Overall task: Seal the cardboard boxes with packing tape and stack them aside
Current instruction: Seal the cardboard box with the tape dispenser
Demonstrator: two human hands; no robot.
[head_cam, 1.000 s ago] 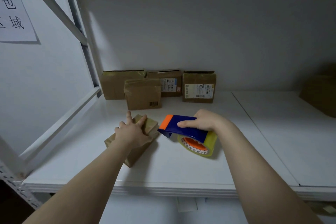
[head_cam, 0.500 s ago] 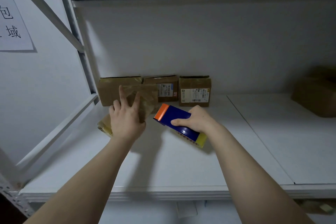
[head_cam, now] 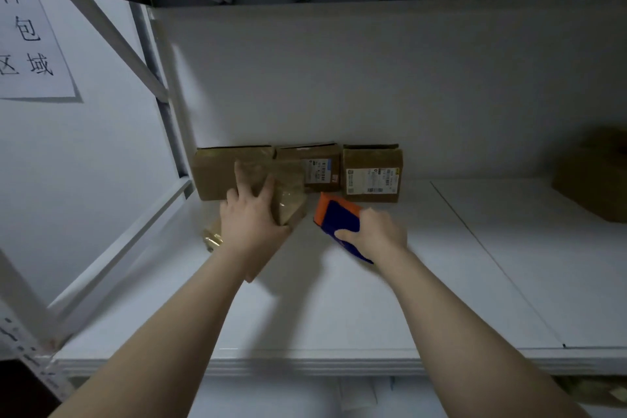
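My left hand point(head_cam: 252, 224) lies spread over a small taped cardboard box point(head_cam: 290, 204) and holds it tilted just in front of the boxes at the back of the shelf. My right hand point(head_cam: 376, 234) grips a blue and orange tape dispenser point(head_cam: 339, 214) right of that box, its orange end pointing toward the back; the tape roll is hidden under the hand. Three brown boxes stand in a row against the back wall: a plain left box point(head_cam: 217, 176), a labelled middle box point(head_cam: 320, 166) and a labelled right box point(head_cam: 371, 173).
The white shelf board point(head_cam: 339, 316) runs toward me to its front edge. Another brown box point(head_cam: 597, 176) sits in shadow at the far right. A metal upright with a diagonal brace point(head_cam: 163, 95) bounds the left side, and a paper sign point(head_cam: 30, 44) hangs on the left wall.
My left hand has carried the small box from the shelf's front-left toward the back row. My right hand has followed with the dispenser, lifting it and tilting its orange end upward.
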